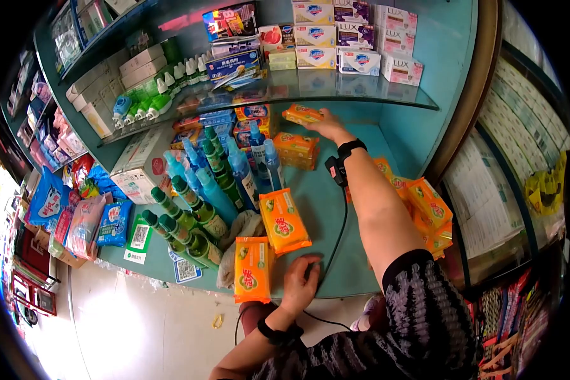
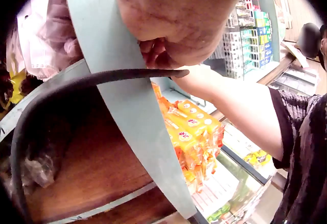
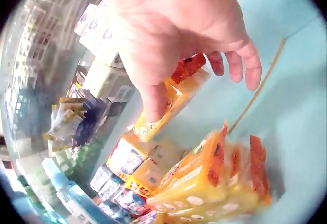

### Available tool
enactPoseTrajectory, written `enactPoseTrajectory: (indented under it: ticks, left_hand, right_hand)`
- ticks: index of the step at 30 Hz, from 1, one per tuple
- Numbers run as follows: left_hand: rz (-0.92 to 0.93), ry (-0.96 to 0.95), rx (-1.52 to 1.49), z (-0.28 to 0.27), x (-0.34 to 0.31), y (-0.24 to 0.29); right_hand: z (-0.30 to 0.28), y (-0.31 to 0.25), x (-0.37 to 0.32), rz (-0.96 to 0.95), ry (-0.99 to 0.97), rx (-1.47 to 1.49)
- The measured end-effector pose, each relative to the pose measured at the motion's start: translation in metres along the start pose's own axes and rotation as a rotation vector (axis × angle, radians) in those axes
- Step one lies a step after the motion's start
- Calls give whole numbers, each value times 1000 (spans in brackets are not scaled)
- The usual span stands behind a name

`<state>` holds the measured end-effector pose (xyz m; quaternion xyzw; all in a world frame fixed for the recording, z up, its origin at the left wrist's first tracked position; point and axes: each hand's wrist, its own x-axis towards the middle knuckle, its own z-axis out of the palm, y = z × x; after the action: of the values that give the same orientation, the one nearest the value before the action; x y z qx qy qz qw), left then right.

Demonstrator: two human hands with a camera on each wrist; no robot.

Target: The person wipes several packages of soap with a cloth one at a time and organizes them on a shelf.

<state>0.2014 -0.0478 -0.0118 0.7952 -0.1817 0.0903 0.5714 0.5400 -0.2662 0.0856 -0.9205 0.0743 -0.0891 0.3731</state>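
Note:
My right hand (image 1: 327, 125) pinches an orange-wrapped soap pack (image 1: 303, 114) at the back of the shelf, under the glass. In the right wrist view the thumb lies along the soap pack (image 3: 176, 96) while other fingers extend past it. Just below stands a stack of soap packs (image 1: 296, 151), yellow through the wrap. My left hand (image 1: 299, 283) is at the counter's front edge, fingers loosely curled, with nothing seen in it. Beside it two more orange packs lie flat, a near pack (image 1: 252, 269) at the edge and a farther pack (image 1: 285, 220) behind.
Green bottles (image 1: 196, 215) and blue spray bottles (image 1: 242, 171) crowd the left of the counter. A glass shelf (image 1: 323, 95) with boxed soaps overhangs the back. More orange packs (image 1: 427, 206) are heaped at right. A black cable (image 1: 337, 244) crosses the counter.

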Motion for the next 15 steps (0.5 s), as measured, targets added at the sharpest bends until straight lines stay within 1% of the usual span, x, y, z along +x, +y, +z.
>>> enactPoseTrajectory:
  ticks: [2,3,4,5,7,8,9,10,12,15]
  left_hand:
    - [-8,-11,-1,-1,0,-1]
    - [-25,-22,-3,-2,0,0]
    - [-42,-31,-5,-2,0,1]
    - [-18,-21,7,-2,1,1]
    - [-4,-17,-2,-2,0,-2]
    - [2,-16,-4,-2,1,-4]
    - [-18,-20,-9,-2,1,-4]
    - [-76,-40,-16,-5,3,2]
    - [-198,-82,-29,-9,5,12]
    - [-96,-39,-36,-6,4,3]
  right_hand:
    - [-8,-1,6,48,11,-47]
    - [-7,2,13,40,64,-210]
    - [-3,7,20,61,76,-233]
    - [2,13,26,81,89,-255]
    - [7,14,32,109,55,-306]
    - [11,19,40,109,-11,-220]
    - [20,28,51,80,-32,-231]
    - [29,38,63,53,-54,-243]
    - [43,49,81,61,-103,-235]
    - [53,61,95,76,-172,-163]
